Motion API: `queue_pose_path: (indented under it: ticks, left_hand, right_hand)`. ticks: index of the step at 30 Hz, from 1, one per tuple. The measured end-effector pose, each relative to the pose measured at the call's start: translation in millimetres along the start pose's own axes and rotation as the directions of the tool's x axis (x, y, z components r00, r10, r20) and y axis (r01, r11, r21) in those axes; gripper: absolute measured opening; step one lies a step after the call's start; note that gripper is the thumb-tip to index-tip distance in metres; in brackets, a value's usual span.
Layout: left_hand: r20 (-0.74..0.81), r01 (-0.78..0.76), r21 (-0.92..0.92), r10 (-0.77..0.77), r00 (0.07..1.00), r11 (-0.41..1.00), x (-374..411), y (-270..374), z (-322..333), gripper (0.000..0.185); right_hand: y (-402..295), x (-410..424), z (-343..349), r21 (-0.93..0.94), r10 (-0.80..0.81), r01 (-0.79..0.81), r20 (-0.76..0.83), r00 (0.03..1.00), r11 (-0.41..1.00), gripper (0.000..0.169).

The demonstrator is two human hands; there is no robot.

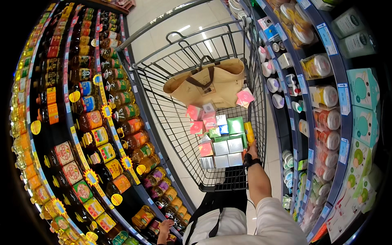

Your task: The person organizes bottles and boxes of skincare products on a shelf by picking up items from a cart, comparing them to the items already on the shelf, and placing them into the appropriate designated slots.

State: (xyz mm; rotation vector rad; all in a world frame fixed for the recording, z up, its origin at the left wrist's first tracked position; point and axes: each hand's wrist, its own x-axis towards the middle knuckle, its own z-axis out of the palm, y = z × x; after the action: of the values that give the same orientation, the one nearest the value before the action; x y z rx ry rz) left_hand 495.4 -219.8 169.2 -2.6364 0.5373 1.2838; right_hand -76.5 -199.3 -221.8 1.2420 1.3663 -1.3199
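Note:
A metal wire shopping cart (214, 180) stands directly before me. My right hand (252, 150) is inside its right side, with the fingers at the lower end of a yellow container (249, 132); a dark strap circles the wrist. To the left of that hand lie silver boxes (221, 148), green boxes (235, 125) and pink boxes (209, 119). A tan tote bag (214, 82) with dark handles rests at the cart's far end, and a few pink cartons (245, 97) lean by its right corner. My left hand (166, 227) hangs low beside the left shelf, apparently holding nothing, its fingers partly bent.
Shelves of bottled cooking oil (92, 120) line the left side, with yellow price signs (91, 177) along their edges. On the right, shelving carries lidded tubs (330, 95), small bottles and green packs (363, 88). Pale floor tiles (144, 18) show beyond the cart.

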Motion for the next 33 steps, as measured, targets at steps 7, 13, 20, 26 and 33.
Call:
queue_pose_path:
  ticks: [7, 13, 20, 26, 33]
  left_hand:
    - [0.268, -0.29, -0.029, 0.287, 0.92, 0.957, 19, 36, 11, 0.025]
    - [0.343, -0.462, -0.066, 0.455, 0.822, 0.885, 34, 89, 36, 0.026]
    - [0.468, -0.931, -0.035, 0.829, 0.307, 0.364, -36, 203, 104, 0.022]
    - [0.643, -0.957, -0.274, 0.758, -0.108, 0.097, -210, 254, 101, 0.033]
    - [0.547, -0.663, -0.716, 0.765, -0.34, 0.218, -266, 226, 65, 0.039]
  right_hand:
    - [17, 12, -28, 0.169, -0.056, 0.048, 0.044, 0.997, 0.984, 0.046]
    - [23, -44, -52, 0.131, -0.016, -0.005, 0.157, 0.987, 0.991, 0.045]
    - [13, -179, -29, 0.263, -0.177, 0.061, 0.445, 0.878, 0.963, 0.045]
    - [19, -465, -35, 0.179, -0.588, 0.698, 0.7, 0.405, 0.694, 0.047]
    - [92, -611, -65, 0.02, -0.677, 0.987, 0.725, -0.125, -0.161, 0.053]
